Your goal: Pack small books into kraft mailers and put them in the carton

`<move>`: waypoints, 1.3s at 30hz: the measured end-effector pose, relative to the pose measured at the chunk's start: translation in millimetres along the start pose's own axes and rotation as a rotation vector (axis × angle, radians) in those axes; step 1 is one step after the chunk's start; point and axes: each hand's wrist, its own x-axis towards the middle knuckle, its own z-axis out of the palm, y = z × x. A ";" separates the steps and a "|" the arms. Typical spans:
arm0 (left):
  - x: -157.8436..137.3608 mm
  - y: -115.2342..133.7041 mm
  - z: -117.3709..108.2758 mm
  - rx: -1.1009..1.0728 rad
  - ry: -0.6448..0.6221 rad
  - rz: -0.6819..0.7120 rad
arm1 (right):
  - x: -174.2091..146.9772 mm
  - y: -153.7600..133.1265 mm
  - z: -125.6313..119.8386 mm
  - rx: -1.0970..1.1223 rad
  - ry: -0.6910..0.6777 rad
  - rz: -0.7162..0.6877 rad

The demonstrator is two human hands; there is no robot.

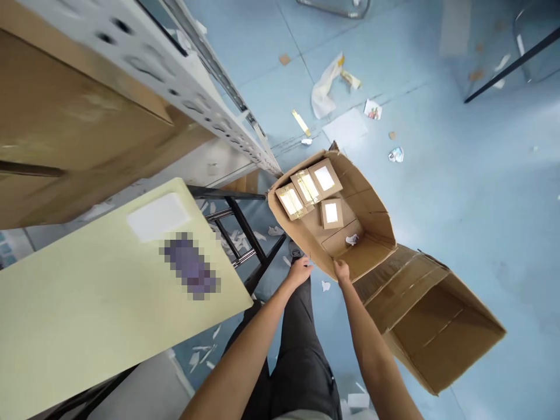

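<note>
Our right hand [341, 271] grips the carton [366, 201] ahead by its near rim; our left hand [300, 272], half-curled, is just beside that rim; we cannot tell its hold.

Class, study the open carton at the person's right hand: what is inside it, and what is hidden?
Inside the carton are four small boxes with white labels, and a pale scrap. The boxes' contents and undersides are covered.

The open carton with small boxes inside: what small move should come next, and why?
Perhaps bring the left hand onto the carton's near rim: the right hand grips that rim, the left shows no clear hold, and the small boxes sit toward the far-left end, so two hands might steady it.
</note>
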 end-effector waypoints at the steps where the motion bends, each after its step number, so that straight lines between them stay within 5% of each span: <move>1: -15.4 3.0 -1.3 -0.034 -0.009 0.019 | -17.7 1.0 -3.4 0.026 -0.011 -0.017; 6: -105.6 9.7 -23.6 -0.242 -0.032 0.174 | -98.3 -16.3 -23.4 0.128 -0.072 -0.229; 10: -186.5 -8.7 -69.6 -0.528 -0.058 0.364 | -166.3 -60.4 -37.0 0.150 -0.132 -0.502; 13: -249.9 -47.9 -119.5 -0.731 0.032 0.500 | -230.2 -105.0 -36.6 0.173 -0.177 -0.761; 16: -313.7 -112.6 -171.6 -0.889 0.205 0.601 | -305.6 -146.2 -22.1 0.125 -0.276 -0.990; 21: -406.5 -254.0 -235.0 -1.125 0.529 0.642 | -435.1 -182.9 40.5 -0.048 -0.452 -1.250; 27: -498.0 -400.8 -256.2 -1.449 0.938 0.615 | -575.2 -178.4 144.5 -0.218 -0.621 -1.441; 32: -553.6 -470.7 -248.6 -1.598 1.147 0.597 | -677.1 -161.9 208.6 -0.330 -0.787 -1.545; 39: -583.2 -536.4 -244.4 -1.712 1.390 0.555 | -776.6 -138.4 296.2 -0.495 -1.049 -1.627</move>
